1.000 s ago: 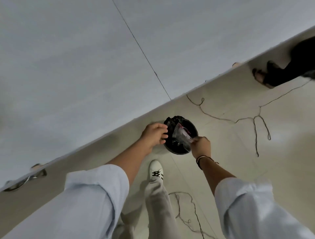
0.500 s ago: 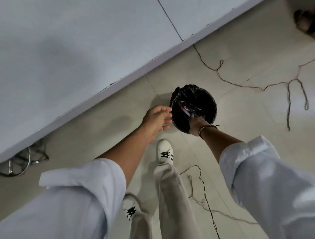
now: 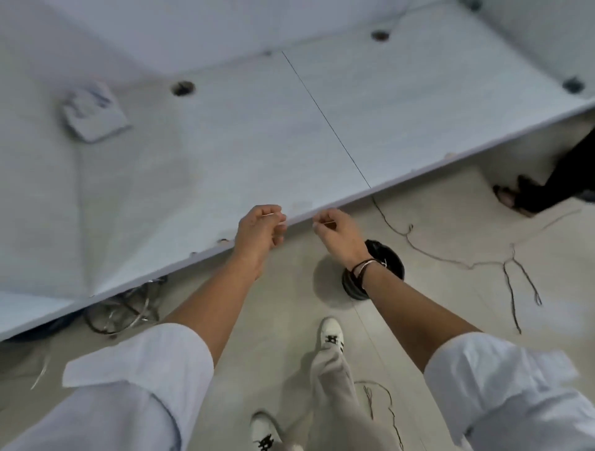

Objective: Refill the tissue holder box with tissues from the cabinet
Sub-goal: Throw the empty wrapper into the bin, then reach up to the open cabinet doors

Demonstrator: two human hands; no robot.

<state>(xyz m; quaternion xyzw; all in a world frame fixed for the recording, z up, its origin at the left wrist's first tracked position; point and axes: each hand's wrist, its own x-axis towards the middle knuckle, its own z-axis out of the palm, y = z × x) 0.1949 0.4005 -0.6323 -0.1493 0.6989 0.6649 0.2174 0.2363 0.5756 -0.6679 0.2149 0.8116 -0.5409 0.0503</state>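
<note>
Black-lined bin [image 3: 386, 257] on floor; loose cables [image 3: 450, 260]; white desk [image 3: 257, 135].

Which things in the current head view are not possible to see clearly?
- Bin: right hand and wrist cover part; contents too dark.
- Pack on table: blurred, print unreadable.
- Both hands, left hand: fingers curled, pinched item too small.
- Under-table wires: table edge hides them.

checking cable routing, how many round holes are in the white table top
4: one near the tissue pack, one mid-back, one far right, one at the top edge. Others may lie out of frame.
</note>
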